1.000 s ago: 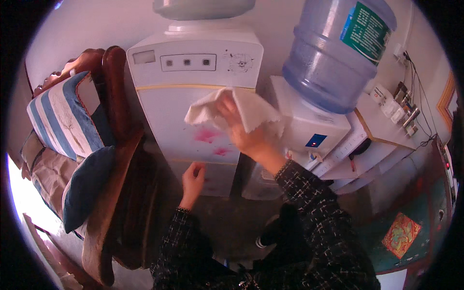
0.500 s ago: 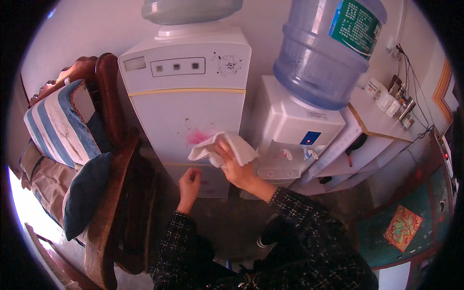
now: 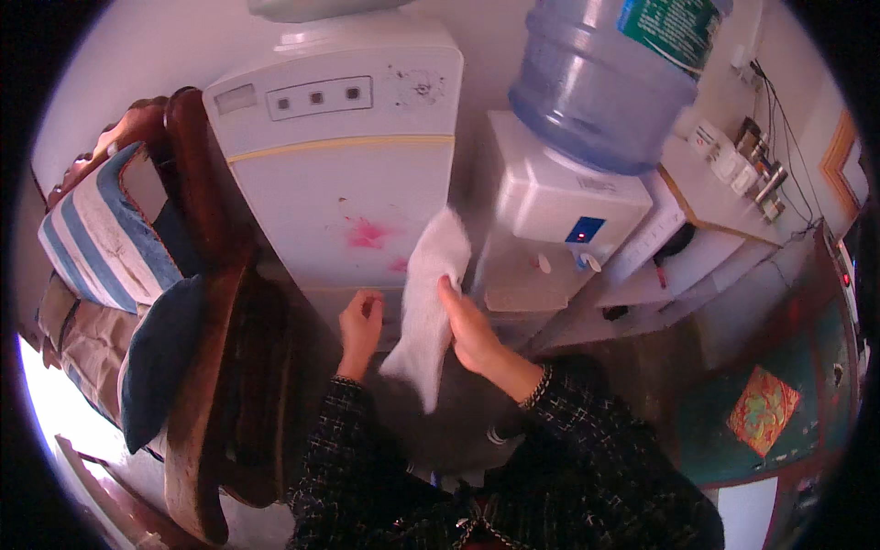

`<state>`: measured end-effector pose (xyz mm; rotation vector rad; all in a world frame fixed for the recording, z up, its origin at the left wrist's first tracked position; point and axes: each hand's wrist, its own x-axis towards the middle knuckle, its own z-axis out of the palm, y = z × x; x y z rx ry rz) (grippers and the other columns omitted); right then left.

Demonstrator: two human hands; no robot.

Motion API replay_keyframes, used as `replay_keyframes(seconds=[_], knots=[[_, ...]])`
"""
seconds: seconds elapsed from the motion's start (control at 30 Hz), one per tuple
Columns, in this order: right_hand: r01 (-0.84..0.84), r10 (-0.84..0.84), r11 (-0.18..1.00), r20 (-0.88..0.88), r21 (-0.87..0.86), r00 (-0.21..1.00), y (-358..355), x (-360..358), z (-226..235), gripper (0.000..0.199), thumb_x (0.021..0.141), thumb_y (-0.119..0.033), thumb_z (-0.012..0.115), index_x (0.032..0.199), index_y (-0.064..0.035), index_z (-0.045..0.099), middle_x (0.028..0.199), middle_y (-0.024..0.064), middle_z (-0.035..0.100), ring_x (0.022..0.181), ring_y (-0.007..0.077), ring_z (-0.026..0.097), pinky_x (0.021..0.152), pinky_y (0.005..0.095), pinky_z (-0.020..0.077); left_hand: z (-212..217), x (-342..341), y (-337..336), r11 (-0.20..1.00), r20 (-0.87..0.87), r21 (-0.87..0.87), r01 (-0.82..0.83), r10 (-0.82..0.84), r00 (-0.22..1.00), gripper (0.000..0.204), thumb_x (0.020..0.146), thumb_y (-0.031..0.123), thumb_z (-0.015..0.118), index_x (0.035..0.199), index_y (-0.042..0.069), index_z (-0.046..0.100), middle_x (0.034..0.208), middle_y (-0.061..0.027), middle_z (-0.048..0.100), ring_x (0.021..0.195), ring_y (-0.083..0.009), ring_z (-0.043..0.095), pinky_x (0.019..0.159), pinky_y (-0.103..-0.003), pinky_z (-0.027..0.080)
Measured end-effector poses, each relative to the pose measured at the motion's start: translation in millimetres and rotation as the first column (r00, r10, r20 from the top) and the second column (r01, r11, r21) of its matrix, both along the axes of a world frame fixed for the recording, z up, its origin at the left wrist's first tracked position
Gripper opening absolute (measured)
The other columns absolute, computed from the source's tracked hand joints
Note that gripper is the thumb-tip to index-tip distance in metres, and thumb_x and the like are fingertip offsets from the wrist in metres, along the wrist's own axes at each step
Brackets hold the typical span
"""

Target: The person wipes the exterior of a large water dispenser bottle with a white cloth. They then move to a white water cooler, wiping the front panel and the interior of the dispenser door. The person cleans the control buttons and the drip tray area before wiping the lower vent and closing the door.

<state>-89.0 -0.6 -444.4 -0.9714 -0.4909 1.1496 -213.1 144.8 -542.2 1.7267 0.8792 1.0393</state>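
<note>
Head — cloth (image 3: 427, 291) slants steeply up-right

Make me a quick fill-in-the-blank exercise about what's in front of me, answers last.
The ____ hand holds the cloth.
In the picture, the tall dispenser stands to the ____ of the blue bottle.
The blue bottle's label is mostly ____.
The striped cushion is white and ____.

Missing words: right; left; green; blue.
</note>
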Motion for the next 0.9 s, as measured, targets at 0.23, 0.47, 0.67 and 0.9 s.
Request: replay_keyframes(seconds=[0.23, 0.47, 0.67, 0.9], knots=[[-0.097, -0.037, 0.893, -0.285, -0.440, 0.958, -64.9, -17.4, -63.7, 0.047, 0.099, -0.045, 0.047, 0.128, -0.0091, 0.054, 0.128, 0.0029, 0.057, 0.116, 0.0179, 0.053, 0.100, 0.0363, 0.0414, -10.0, 5.5, -5.1, 0.993, 0.043, -0.006, 0.114, -0.114, 0.993, 0.010, 0.093, 0.008, 0.057, 0.097, 0.001, 0.063, 0.077, -0.0033, 0.065, 0.069, -0.0104, 0.060, 0.063, -0.026, 0.049], [0.082, -0.183, 0.969, -0.452, -0.234, 0.873, -54.6, 2.2, -67.3, 0.053, 0.094, -0.049, 0.055, 0.131, -0.0107, 0.050, 0.127, 0.0056, 0.055, 0.116, 0.0217, 0.051, 0.102, 0.0400, 0.0392, 1.6, 10.3, -24.7, 0.923, 0.064, -0.312, 0.227, -0.218, 0.974, 0.012, 0.093, 0.011, 0.058, 0.096, 0.002, 0.064, 0.075, -0.0043, 0.064, 0.062, -0.0087, 0.057, 0.057, -0.025, 0.048], [0.354, -0.299, 0.920, -0.279, 0.170, 0.912, 12.9, 9.2, 15.9, 0.058, 0.095, -0.048, 0.054, 0.134, -0.0058, 0.045, 0.125, 0.0073, 0.052, 0.114, 0.0215, 0.049, 0.102, 0.0357, 0.0356, -30.8, -4.6, -3.2, 0.968, 0.123, -0.121, 0.222, -0.207, 0.971, 0.014, 0.094, 0.011, 0.057, 0.096, 0.000, 0.064, 0.074, -0.0032, 0.064, 0.064, -0.0084, 0.056, 0.060, -0.024, 0.047], [0.495, -0.701, 0.713, 0.489, 0.497, 0.519, 93.3, 23.1, 63.9, 0.041, 0.102, -0.031, 0.041, 0.116, 0.0069, 0.048, 0.108, 0.0252, 0.056, 0.102, 0.0372, 0.052, 0.095, 0.0401, 0.0371, -16.0, -7.3, -7.0, 0.959, 0.109, -0.216, 0.185, -0.164, 0.980, 0.014, 0.094, 0.012, 0.058, 0.096, -0.001, 0.063, 0.078, -0.0045, 0.066, 0.070, -0.0098, 0.062, 0.063, -0.023, 0.048]])
